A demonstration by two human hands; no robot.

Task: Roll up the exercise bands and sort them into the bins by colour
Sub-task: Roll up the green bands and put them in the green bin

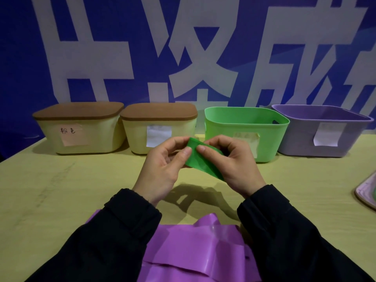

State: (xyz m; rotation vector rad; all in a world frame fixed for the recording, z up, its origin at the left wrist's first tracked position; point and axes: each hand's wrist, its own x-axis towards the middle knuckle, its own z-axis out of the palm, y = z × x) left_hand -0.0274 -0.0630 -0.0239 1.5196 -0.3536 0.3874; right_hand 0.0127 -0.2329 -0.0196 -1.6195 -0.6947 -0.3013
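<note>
Your yellow table [61, 190] stands against a blue wall [24, 58] with white characters. Above it, your left hand [162, 167] and right hand [234, 163] both pinch the green band [200, 161], raised before the green bin [244, 127].

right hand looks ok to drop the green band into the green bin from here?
Probably yes. The right hand pinches the green band together with the left hand, just in front of the green bin. That bin is open-topped, without a lid, and nothing stands between it and the hand.
</note>
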